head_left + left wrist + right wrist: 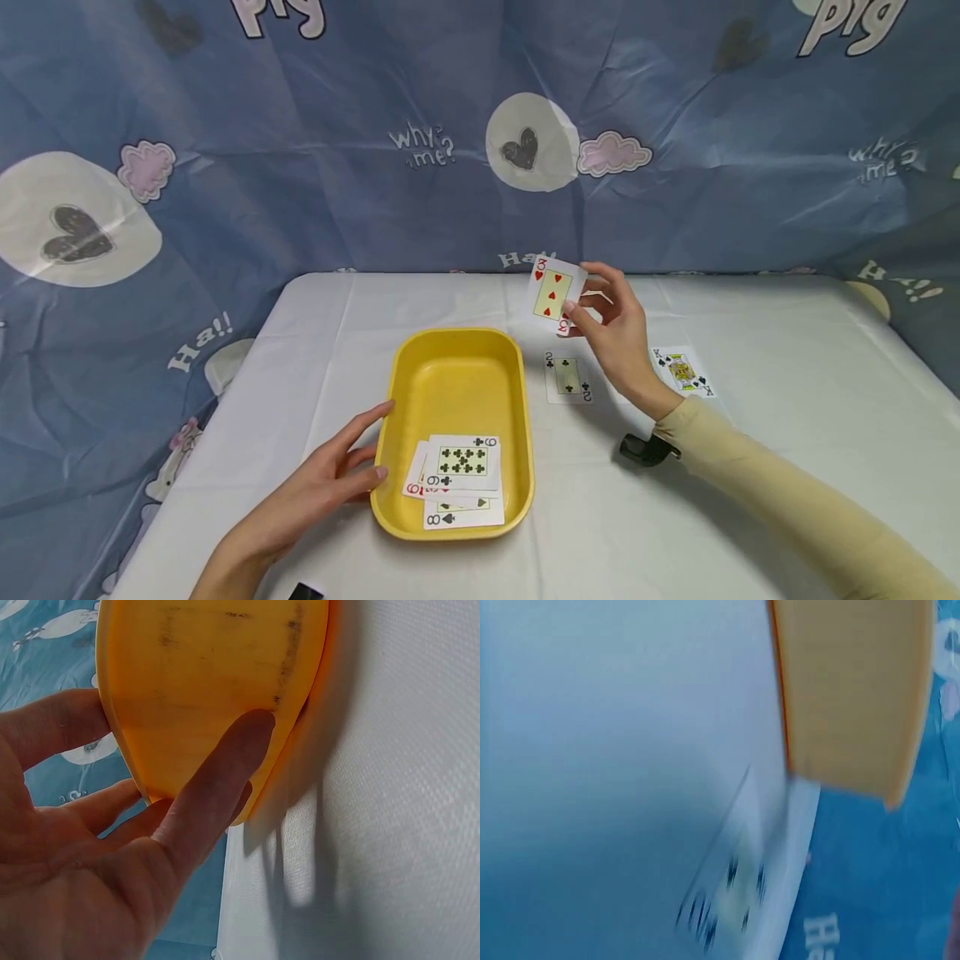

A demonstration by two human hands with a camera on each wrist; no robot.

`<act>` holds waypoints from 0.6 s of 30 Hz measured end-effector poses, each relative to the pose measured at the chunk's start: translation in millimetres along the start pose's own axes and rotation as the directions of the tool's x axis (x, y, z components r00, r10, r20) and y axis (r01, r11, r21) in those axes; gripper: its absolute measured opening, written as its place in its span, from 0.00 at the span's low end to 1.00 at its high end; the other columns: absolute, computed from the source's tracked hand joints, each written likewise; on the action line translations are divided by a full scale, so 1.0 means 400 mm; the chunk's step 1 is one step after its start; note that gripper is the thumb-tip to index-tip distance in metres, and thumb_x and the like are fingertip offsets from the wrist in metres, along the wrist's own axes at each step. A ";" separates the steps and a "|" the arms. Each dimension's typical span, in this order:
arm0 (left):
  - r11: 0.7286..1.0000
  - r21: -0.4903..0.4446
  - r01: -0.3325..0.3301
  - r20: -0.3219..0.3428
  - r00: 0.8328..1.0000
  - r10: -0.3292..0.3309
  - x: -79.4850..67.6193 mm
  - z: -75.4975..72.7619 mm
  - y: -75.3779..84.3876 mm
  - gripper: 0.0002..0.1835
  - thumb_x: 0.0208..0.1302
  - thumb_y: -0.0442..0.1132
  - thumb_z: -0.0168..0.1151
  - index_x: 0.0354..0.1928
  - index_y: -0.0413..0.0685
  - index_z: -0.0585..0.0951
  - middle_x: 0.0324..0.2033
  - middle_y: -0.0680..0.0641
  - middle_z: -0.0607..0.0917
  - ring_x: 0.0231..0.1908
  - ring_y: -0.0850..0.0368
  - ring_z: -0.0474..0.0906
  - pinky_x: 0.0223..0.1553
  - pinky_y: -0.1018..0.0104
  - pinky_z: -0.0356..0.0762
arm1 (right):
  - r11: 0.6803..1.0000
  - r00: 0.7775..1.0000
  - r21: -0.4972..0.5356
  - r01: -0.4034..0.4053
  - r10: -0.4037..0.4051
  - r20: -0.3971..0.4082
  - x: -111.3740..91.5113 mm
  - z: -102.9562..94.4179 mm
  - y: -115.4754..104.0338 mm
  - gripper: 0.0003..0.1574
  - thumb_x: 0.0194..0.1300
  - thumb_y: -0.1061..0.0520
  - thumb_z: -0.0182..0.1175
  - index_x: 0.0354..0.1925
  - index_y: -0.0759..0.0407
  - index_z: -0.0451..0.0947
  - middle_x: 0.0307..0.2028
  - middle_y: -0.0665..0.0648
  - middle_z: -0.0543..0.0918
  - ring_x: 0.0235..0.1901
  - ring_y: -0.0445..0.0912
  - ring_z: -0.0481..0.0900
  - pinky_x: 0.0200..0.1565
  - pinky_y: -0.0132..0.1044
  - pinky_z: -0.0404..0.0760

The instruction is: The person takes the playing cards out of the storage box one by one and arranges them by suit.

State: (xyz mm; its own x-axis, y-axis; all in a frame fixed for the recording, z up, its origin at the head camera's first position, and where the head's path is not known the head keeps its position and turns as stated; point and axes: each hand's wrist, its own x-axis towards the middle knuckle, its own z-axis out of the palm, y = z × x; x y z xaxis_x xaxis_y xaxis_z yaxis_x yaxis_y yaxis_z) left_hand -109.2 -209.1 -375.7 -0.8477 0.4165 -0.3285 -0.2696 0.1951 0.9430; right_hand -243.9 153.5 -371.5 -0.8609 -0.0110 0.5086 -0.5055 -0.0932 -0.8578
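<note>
My right hand (615,333) pinches a three of hearts playing card (552,292) between thumb and fingers, raised above the far part of the table. Below it a two of clubs (567,377) lies face up on the cloth; it is blurred in the right wrist view. Beside my forearm lies a king of spades (682,371), partly covered by the arm. My left hand (322,479) rests its fingertips against the left wall of a yellow tray (450,342). In the left wrist view the thumb (225,772) touches the tray's outer side. Inside the tray, a nine of clubs (462,462) tops several overlapping cards.
White cloth (315,358) covers the table. A patterned blue sheet (375,200) hangs behind it. A black strap-like piece (647,450) shows by the right wrist, and a small black object (306,592) is at the bottom edge.
</note>
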 end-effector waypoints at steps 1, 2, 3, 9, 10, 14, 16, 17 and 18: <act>1.000 0.001 0.001 -0.001 1.000 -0.001 0.000 0.000 0.000 0.40 0.70 0.40 0.60 0.77 0.60 0.52 0.70 0.33 0.63 0.58 0.43 0.75 0.50 0.53 0.80 | 1.000 1.000 -0.013 -0.006 0.006 -0.007 -0.001 -0.018 -0.003 0.35 0.62 0.77 0.59 0.66 0.65 0.65 0.46 0.65 0.74 0.38 0.50 0.79 0.30 0.44 0.85; 1.000 0.001 0.002 -0.002 1.000 -0.002 0.000 0.001 0.000 0.40 0.70 0.40 0.60 0.77 0.60 0.52 0.70 0.33 0.63 0.58 0.43 0.75 0.50 0.53 0.80 | 1.000 1.000 -0.027 -0.011 0.011 -0.013 -0.002 -0.036 -0.006 0.36 0.62 0.78 0.59 0.66 0.65 0.65 0.45 0.65 0.74 0.38 0.49 0.79 0.30 0.43 0.85; 1.000 0.001 0.002 -0.003 1.000 -0.002 0.000 0.001 -0.001 0.40 0.70 0.40 0.60 0.77 0.60 0.52 0.70 0.33 0.63 0.58 0.43 0.75 0.49 0.53 0.80 | 0.999 1.000 -0.045 -0.018 0.017 -0.014 -0.004 -0.054 -0.010 0.36 0.61 0.78 0.58 0.66 0.64 0.65 0.46 0.65 0.74 0.38 0.48 0.79 0.30 0.42 0.85; 1.000 -0.009 -0.001 0.006 1.000 0.001 -0.002 0.002 -0.001 0.40 0.70 0.39 0.60 0.77 0.60 0.51 0.69 0.32 0.63 0.59 0.43 0.74 0.51 0.53 0.80 | 0.985 0.997 -0.150 -0.081 0.083 0.009 -0.012 -0.165 -0.037 0.36 0.61 0.78 0.59 0.65 0.60 0.69 0.44 0.63 0.73 0.36 0.47 0.81 0.28 0.40 0.85; 1.000 -0.011 -0.003 0.008 1.000 0.003 -0.001 0.002 0.000 0.40 0.70 0.38 0.60 0.77 0.60 0.51 0.70 0.32 0.63 0.60 0.43 0.73 0.51 0.53 0.80 | 0.981 0.995 -0.171 -0.094 0.099 0.020 -0.012 -0.184 -0.042 0.36 0.61 0.78 0.59 0.65 0.59 0.69 0.44 0.64 0.73 0.36 0.47 0.81 0.28 0.40 0.85; 1.000 -0.016 -0.012 0.020 1.000 0.012 0.000 0.001 0.000 0.40 0.70 0.38 0.60 0.78 0.60 0.51 0.70 0.32 0.62 0.60 0.43 0.73 0.51 0.53 0.79 | 0.934 0.978 -0.321 -0.160 0.195 0.078 -0.015 -0.263 -0.064 0.34 0.64 0.71 0.61 0.67 0.57 0.68 0.44 0.62 0.73 0.38 0.45 0.80 0.27 0.40 0.84; 1.000 -0.017 -0.017 0.028 0.999 0.017 0.000 0.000 0.000 0.40 0.71 0.38 0.59 0.78 0.60 0.50 0.70 0.32 0.62 0.61 0.42 0.73 0.51 0.53 0.79 | 0.902 0.963 -0.389 -0.189 0.247 0.105 -0.017 -0.303 -0.073 0.34 0.66 0.68 0.62 0.67 0.56 0.67 0.45 0.60 0.75 0.39 0.44 0.79 0.27 0.40 0.84; 1.000 -0.020 -0.019 0.030 0.999 0.020 0.000 0.000 0.000 0.40 0.71 0.37 0.59 0.78 0.60 0.50 0.70 0.32 0.62 0.61 0.42 0.72 0.51 0.53 0.79 | 0.885 0.956 -0.423 -0.195 0.267 0.118 -0.018 -0.323 -0.076 0.34 0.66 0.67 0.62 0.68 0.55 0.67 0.46 0.59 0.75 0.39 0.44 0.79 0.28 0.39 0.84; 1.000 -0.020 -0.020 0.030 0.999 0.020 0.000 0.000 0.000 0.40 0.71 0.38 0.59 0.78 0.60 0.50 0.70 0.32 0.62 0.61 0.42 0.72 0.51 0.53 0.79 | 0.872 0.950 -0.446 -0.201 0.285 0.130 -0.018 -0.343 -0.079 0.34 0.67 0.66 0.62 0.68 0.55 0.66 0.46 0.59 0.75 0.40 0.44 0.79 0.28 0.39 0.83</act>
State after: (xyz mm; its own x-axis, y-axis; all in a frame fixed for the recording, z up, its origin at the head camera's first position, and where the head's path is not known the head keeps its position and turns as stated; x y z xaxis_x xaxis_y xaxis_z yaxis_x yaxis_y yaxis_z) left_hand -109.2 -209.0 -375.7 -0.8388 0.4471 -0.3108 -0.2618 0.1693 0.9502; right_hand -229.5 293.1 -358.1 -0.9544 -0.1665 0.2479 -0.2932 0.3654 -0.8835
